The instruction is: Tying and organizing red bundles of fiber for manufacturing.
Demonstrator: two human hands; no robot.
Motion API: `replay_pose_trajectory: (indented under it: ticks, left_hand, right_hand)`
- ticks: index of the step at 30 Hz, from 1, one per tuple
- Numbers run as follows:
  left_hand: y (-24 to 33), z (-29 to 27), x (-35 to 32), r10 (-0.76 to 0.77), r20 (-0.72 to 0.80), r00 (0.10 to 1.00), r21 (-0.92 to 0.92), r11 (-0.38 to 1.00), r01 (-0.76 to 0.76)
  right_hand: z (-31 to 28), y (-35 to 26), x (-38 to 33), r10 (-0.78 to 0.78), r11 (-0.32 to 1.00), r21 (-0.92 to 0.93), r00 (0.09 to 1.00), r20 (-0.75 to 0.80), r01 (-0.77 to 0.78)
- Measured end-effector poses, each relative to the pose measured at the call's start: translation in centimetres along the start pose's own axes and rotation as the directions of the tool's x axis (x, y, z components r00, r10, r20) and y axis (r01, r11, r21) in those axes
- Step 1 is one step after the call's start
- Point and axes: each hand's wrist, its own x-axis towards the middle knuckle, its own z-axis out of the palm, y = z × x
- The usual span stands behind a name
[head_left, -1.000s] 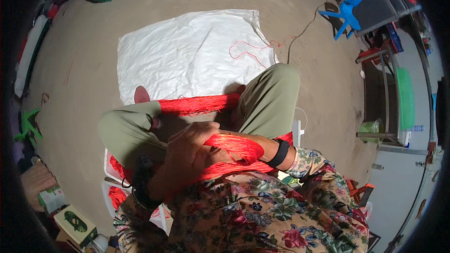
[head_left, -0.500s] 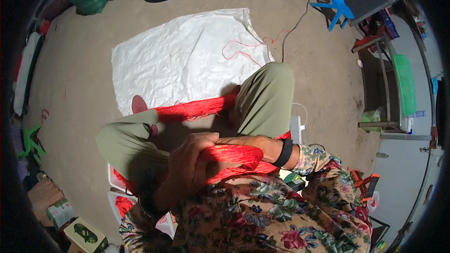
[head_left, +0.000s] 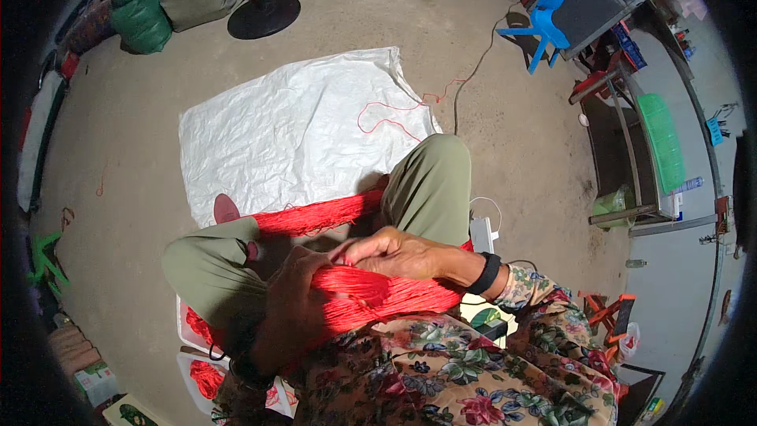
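Red yarn [head_left: 394,296], one thick bundle, lying across the lap, on the near side of the white sheet [head_left: 292,126]. Left hand [head_left: 293,296], fingers clamped on the bundle's left end. Right hand [head_left: 398,252], over the bundle, fingers together beside the left hand's; whether a strand sits between them, cannot tell. Red band [head_left: 319,215] of yarn, strung between the knees at the sheet's near edge. Blue chair [head_left: 544,25], right of the sheet and beyond it. Green bag [head_left: 140,12], beyond the sheet, leftward.

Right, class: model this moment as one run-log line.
left hand: holding yarn | right hand: over yarn, beside left hand, grip unclear | sheet: spread on floor
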Motion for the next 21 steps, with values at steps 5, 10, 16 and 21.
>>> replay_pose_trajectory:
  ticks: [5, 10, 16, 21]
  left_hand:
    - [-0.9, -0.3, 0.6, 0.039, -0.048, 0.998, -0.006, 0.999, -0.040]
    - [-1.0, -0.5, 1.2, 0.145, -0.155, 0.977, -0.080, 0.984, -0.158]
    - [-1.0, -0.6, 1.0, 0.119, -0.171, 0.978, -0.239, 0.958, -0.158]
    - [-0.4, -0.7, 0.5, 0.046, -0.227, 0.973, -0.406, 0.903, -0.138]
  right_hand:
    - [-1.2, -2.4, 0.1, -0.102, 0.994, 0.027, 0.979, -0.179, 0.108]
    - [-2.3, -5.3, 0.3, -0.078, 0.988, 0.106, 0.964, -0.253, 0.108]
    - [-2.1, -6.3, 0.0, -0.094, 0.987, 0.099, 0.956, -0.279, 0.126]
    - [-2.6, -6.3, -0.6, -0.127, 0.971, 0.157, 0.946, -0.299, 0.180]
